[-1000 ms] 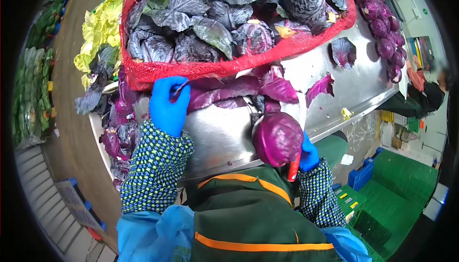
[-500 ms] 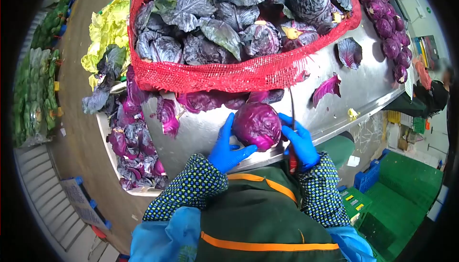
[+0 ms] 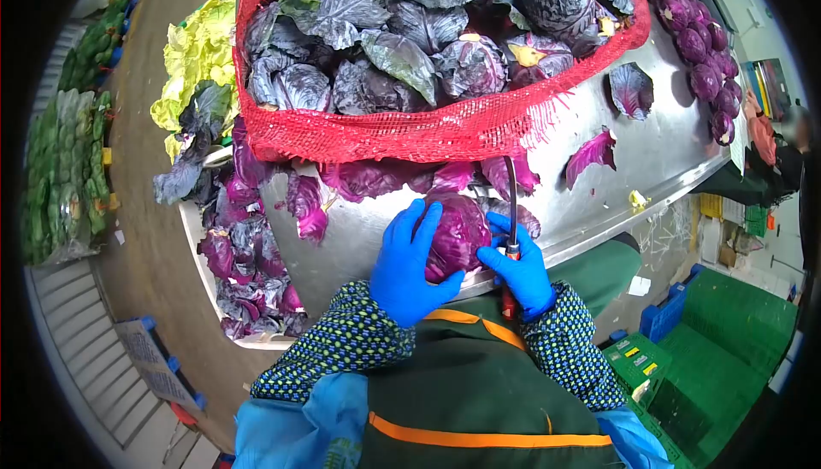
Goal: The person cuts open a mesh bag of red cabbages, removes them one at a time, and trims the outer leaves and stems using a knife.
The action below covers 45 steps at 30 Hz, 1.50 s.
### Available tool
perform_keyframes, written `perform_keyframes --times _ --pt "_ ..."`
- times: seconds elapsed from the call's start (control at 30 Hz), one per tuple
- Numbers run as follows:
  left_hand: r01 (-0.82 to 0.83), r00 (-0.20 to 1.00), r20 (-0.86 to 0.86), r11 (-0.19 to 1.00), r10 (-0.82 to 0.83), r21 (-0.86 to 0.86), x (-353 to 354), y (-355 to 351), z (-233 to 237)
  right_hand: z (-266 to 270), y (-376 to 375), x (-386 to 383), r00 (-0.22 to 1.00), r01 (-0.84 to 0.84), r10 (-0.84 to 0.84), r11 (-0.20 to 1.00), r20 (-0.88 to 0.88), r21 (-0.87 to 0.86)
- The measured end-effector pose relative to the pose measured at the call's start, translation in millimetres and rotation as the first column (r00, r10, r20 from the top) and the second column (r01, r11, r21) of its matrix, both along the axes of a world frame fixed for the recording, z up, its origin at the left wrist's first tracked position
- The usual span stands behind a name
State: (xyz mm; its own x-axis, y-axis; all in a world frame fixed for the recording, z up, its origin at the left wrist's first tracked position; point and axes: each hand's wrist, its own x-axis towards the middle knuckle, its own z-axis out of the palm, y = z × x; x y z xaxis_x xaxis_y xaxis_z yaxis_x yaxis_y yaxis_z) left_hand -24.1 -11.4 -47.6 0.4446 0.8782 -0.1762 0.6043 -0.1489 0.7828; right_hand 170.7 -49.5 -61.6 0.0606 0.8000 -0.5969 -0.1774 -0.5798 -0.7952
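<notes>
A peeled red cabbage (image 3: 459,234) rests near the front edge of the metal table. My left hand (image 3: 409,264), in a blue glove, lies over its left side with the fingers spread. My right hand (image 3: 520,268), gloved too, is closed around the red handle of a knife (image 3: 513,251), whose dark curved blade points away from me. The right fingertips touch the cabbage's right side. Loose purple leaves (image 3: 363,180) lie just behind it, below a red mesh sack (image 3: 410,135) full of dark-leaved cabbages (image 3: 470,65).
Trimmed cabbages (image 3: 705,80) are lined up at the table's (image 3: 547,200) right. A white crate (image 3: 201,255) of purple leaves stands at the left, near yellow-green leaves (image 3: 197,58). Green crates (image 3: 718,332) stand at lower right. A person (image 3: 787,153) is at the far right.
My left hand has moved up over the cabbage's left side. The cabbage has turned and shifted slightly. Another leaf now lies to its right, and the knife has moved left with my right hand.
</notes>
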Motion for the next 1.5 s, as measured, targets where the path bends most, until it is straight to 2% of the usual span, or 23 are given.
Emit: perform_keyframes --times 0.07,0.17,0.23,0.3,0.43,0.57,0.7,0.73,0.83,0.87,0.9,0.93,0.97,1.0,1.03,1.07,1.1,1.17,1.23,1.3,1.37,1.4,1.5 --pt "-0.014 0.998 0.068 1.0 0.013 0.008 -3.4 3.0 0.9 -14.2 4.2 -6.2 0.998 -0.017 0.008 0.989 0.061 0.144" --pt "-0.037 0.998 0.05 0.99 0.044 -0.135 -20.5 4.6 -13.3 -12.1 11.9 -10.4 0.996 0.029 -0.023 0.998 -0.088 0.063" --pt "-0.05 0.998 0.033 0.998 0.052 -0.049 -23.8 6.1 -4.3 7.6 25.9 -12.4 0.997 -0.027 0.021 0.996 -0.076 -0.089" --pt "0.025 0.999 -0.038 0.987 -0.019 0.158 -15.5 1.5 11.5 -1.8 21.1 -14.7 0.999 -0.042 0.042 0.997 0.005 0.068" --pt "-0.066 0.996 -0.052 0.991 0.073 0.12 -6.8 -1.4 8.7 -0.2 21.9 -25.7 0.999 0.004 -0.001 0.996 -0.032 0.086" --pt "0.052 0.99 -0.133 0.995 -0.041 0.08 -10.1 5.9 3.6 -2.7 17.2 -32.1 0.999 0.009 -0.012 0.997 0.03 0.077" --pt "0.097 0.989 -0.133 0.967 -0.066 0.237 -18.6 21.7 2.7 -4.1 21.4 -38.4 0.996 0.063 -0.055 0.99 -0.065 0.128" --pt "0.1 0.993 -0.089 0.973 -0.083 0.206 -30.6 28.4 -3.3 8.6 23.8 -30.8 0.999 -0.044 0.042 0.997 -0.019 -0.058" --pt "-0.016 0.998 0.059 0.977 0.004 0.213 -38.4 41.4 -3.4 7.5 23.4 -26.7 0.989 0.026 -0.033 0.998 -0.143 -0.049" --pt "-0.191 0.951 0.217 0.97 0.221 -0.15 -43.1 48.7 -9.9 5.3 22.4 -24.9 0.99 0.014 -0.016 1.0 -0.139 -0.018" --pt "-0.28 0.843 0.278 0.816 0.461 -0.506 -47.8 55.0 -14.6 4.8 21.6 -24.4 0.99 0.013 -0.014 1.0 -0.142 -0.012" --pt "-0.321 0.757 0.31 0.74 0.576 -0.591 -50.7 59.4 -17.5 4.6 21.1 -24.0 0.993 0.005 -0.01 0.999 -0.115 -0.043" --pt "-0.319 0.759 0.315 0.747 0.57 -0.583 -46.9 60.4 -9.6 4.6 22.6 -23.3 0.996 0.0 -0.006 0.997 -0.085 -0.071" --pt "-0.287 0.908 0.298 0.955 0.296 -0.075 -39.0 55.6 5.1 6.9 23.9 -22.1 0.998 -0.001 -0.006 0.995 -0.064 -0.104" --pt "-0.106 0.991 0.124 0.897 0.058 0.43 -33.4 46.3 19.1 7.4 23.1 -21.8 0.998 0.004 -0.011 0.994 -0.061 -0.109" --pt "0.12 0.993 -0.042 0.972 -0.114 0.2 -32.1 34.5 30.4 7.8 21.0 -21.7 0.999 -0.032 0.03 0.994 -0.018 -0.107" --pt "0.14 0.989 -0.062 0.988 -0.136 0.06 -31.5 22.1 22.1 8.4 18.6 -22.3 0.997 -0.075 0.078 0.991 0.024 -0.107" --pt "0.091 0.996 -0.028 0.996 -0.09 0.013 -36.0 16.1 19.4 6.4 20.3 -24.4 0.999 -0.035 0.036 0.998 0.027 -0.048" --pt "0.128 0.989 -0.082 0.991 -0.124 0.041 -37.7 18.3 17.7 -0.8 19.0 -16.4 1.0 -0.009 0.01 0.981 0.008 -0.194" --pt "0.151 0.981 -0.133 0.986 -0.14 0.072 -36.4 18.3 17.3 -3.1 15.8 -19.3 0.989 -0.062 0.073 0.994 0.126 -0.093" --pt "0.162 0.968 -0.199 0.986 -0.15 0.043 -36.6 16.6 17.8 -5.2 8.7 -27.7 0.932 -0.194 0.091 0.943 0.35 0.271" --pt "0.157 0.969 -0.198 0.986 -0.144 0.048 -37.9 15.9 17.3 -1.8 7.3 -31.5 0.964 -0.134 0.064 0.956 0.259 0.261" --pt "0.129 0.99 -0.065 0.991 -0.127 0.027 -45.7 17.3 13.5 1.3 14.8 -28.3 0.943 -0.21 0.138 0.952 0.302 0.223"
